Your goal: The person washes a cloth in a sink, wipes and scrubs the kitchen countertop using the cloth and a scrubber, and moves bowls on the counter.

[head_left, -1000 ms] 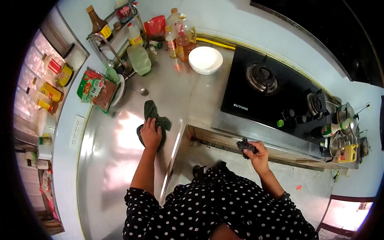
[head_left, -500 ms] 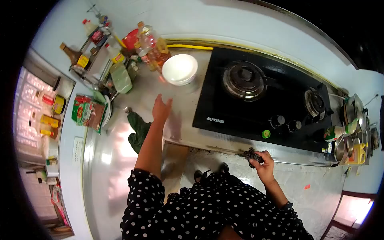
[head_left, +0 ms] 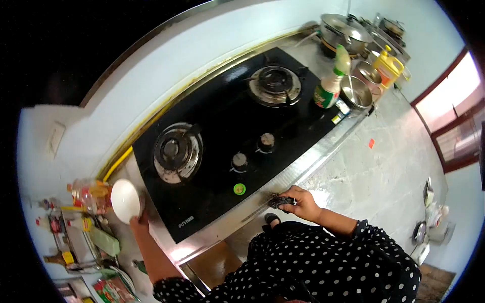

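Note:
A white bowl stands on the steel counter left of the black gas stove. My left hand is at the bowl's near rim, its fingers closed on the edge and partly hidden. In my right hand is a dark steel wool scrubber, pinched between thumb and fingers just off the stove's front edge. Close by on the glass top lies a small green round cap, below the two knobs.
Oil bottles and a rack of seasoning bottles stand left of the bowl. A spray bottle is on the stove's right end. Beyond it are a lidded pot, metal pans and a yellow jug.
My left hand has gone from reaching with open fingers to the bowl's rim. My right hand still holds the scrubber. The view has turned toward the right.

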{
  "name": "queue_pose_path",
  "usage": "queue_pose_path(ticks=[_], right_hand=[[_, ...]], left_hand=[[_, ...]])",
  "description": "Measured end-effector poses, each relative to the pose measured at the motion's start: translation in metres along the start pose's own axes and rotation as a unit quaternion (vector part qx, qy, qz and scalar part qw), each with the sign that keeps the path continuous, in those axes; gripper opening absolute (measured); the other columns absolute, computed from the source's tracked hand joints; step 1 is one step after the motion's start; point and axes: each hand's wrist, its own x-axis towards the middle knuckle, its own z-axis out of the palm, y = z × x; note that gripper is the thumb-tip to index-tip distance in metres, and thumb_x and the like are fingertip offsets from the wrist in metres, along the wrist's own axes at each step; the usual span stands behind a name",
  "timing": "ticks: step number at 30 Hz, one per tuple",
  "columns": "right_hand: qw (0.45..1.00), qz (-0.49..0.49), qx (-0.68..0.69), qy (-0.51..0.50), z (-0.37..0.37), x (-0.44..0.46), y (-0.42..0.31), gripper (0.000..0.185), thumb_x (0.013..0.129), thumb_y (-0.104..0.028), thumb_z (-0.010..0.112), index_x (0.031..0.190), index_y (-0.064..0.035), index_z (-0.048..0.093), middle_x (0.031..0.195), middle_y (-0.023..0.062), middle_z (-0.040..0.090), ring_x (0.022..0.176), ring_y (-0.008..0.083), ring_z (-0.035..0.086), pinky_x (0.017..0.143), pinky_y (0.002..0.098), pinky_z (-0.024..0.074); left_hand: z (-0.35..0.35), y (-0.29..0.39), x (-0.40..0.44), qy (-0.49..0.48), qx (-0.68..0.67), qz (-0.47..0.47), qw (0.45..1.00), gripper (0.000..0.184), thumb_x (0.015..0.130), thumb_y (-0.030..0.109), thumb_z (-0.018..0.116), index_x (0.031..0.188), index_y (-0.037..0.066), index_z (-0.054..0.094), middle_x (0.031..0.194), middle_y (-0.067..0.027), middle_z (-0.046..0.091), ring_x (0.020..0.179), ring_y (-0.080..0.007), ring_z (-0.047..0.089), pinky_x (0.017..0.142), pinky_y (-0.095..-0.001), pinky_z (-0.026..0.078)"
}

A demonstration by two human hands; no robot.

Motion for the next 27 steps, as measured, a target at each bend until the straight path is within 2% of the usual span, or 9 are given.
queue_pose_path(ticks=[2,3,4,5,7,11,13,24,27], right_hand=[[1.000,0.011,0.018,0.022,-0.004,0.000,0.004,0.031,0.075,-0.015,0.078,0.103,-0.0064,0.069,0.087,0.0099,0.063,0.076,0.0246,0.063,0.066,0.0323,0.0514],[1.000,0.006,0.015,0.020,-0.007,0.000,0.004,0.031,0.075,-0.016,0.078,0.103,-0.0067,0.069,0.087,0.0100,0.063,0.076,0.0247,0.063,0.066,0.0324,0.0510],[1.000,-0.001,0.012,0.017,-0.008,0.001,0.004,0.031,0.075,-0.016,0.077,0.103,-0.0070,0.069,0.086,0.0101,0.063,0.076,0.0247,0.063,0.066,0.0324,0.0507],[1.000,0.017,0.008,0.007,-0.010,0.001,0.002,0.031,0.075,-0.017,0.077,0.103,-0.0071,0.069,0.086,0.0102,0.062,0.075,0.0252,0.062,0.065,0.0329,0.0502],[1.000,-0.001,0.019,0.020,-0.012,0.000,0.002,0.031,0.074,-0.017,0.077,0.103,-0.0072,0.069,0.086,0.0103,0.062,0.074,0.0254,0.062,0.065,0.0332,0.0499],[0.998,-0.038,-0.002,0.051,-0.019,-0.018,-0.006,0.031,0.074,-0.018,0.077,0.102,-0.0075,0.069,0.087,0.0110,0.061,0.073,0.0260,0.061,0.064,0.0336,0.0489],[0.996,-0.041,-0.010,0.073,-0.020,-0.037,-0.013,0.031,0.075,-0.018,0.077,0.102,-0.0076,0.069,0.086,0.0111,0.061,0.072,0.0260,0.061,0.063,0.0334,0.0488],[0.990,0.037,-0.025,0.133,-0.053,-0.149,-0.039,0.031,0.075,-0.019,0.078,0.102,-0.0077,0.068,0.085,0.0094,0.060,0.069,0.0226,0.062,0.061,0.0323,0.0494],[0.986,0.053,0.010,0.156,-0.061,-0.166,-0.042,0.030,0.075,-0.016,0.078,0.102,-0.0061,0.068,0.087,0.0101,0.059,0.070,0.0220,0.064,0.060,0.0306,0.0522]], left_hand=[[-0.034,0.007,-0.004,-0.090,0.017,0.020,0.996,0.052,0.082,0.018,0.044,0.126,-0.008,0.050,0.134,-0.0213,0.047,0.122,-0.0351,0.048,0.099,-0.0452,0.044],[-0.020,0.021,-0.032,-0.086,-0.054,-0.030,0.994,0.064,0.075,0.009,0.047,0.136,-0.005,0.036,0.132,-0.0179,0.050,0.124,-0.0339,0.049,0.103,-0.0486,0.042],[-0.049,0.020,-0.026,-0.068,0.021,0.013,0.997,0.058,0.083,0.021,0.044,0.134,-0.007,0.041,0.137,-0.0177,0.044,0.124,-0.0337,0.045,0.103,-0.0464,0.041],[-0.058,0.029,-0.044,-0.169,0.018,0.060,0.984,0.058,0.084,0.021,0.044,0.135,-0.006,0.039,0.138,-0.0177,0.043,0.124,-0.0340,0.046,0.102,-0.0464,0.041],[-0.015,0.060,-0.103,0.085,0.019,-0.016,0.996,0.059,0.083,0.020,0.046,0.136,-0.004,0.038,0.139,-0.0169,0.042,0.124,-0.0329,0.046,0.101,-0.0456,0.042],[-0.022,0.088,-0.152,0.071,0.078,0.005,0.994,0.061,0.081,0.019,0.050,0.137,-0.002,0.038,0.136,-0.0162,0.046,0.120,-0.0315,0.050,0.099,-0.0449,0.043],[-0.034,0.098,-0.160,-0.054,0.085,-0.015,0.995,0.063,0.078,0.018,0.054,0.136,-0.001,0.040,0.131,-0.0154,0.052,0.112,-0.0322,0.056,0.094,-0.0443,0.048],[0.003,0.094,-0.265,-0.190,0.193,-0.095,0.958,0.057,0.073,0.014,0.057,0.124,-0.008,0.045,0.111,-0.0163,0.060,0.096,-0.0293,0.064,0.067,-0.0362,0.057],[0.041,0.086,-0.309,-0.182,0.202,-0.071,0.960,0.051,0.072,0.015,0.058,0.118,-0.006,0.050,0.100,-0.0137,0.061,0.079,-0.0250,0.065,0.061,-0.0340,0.055]])
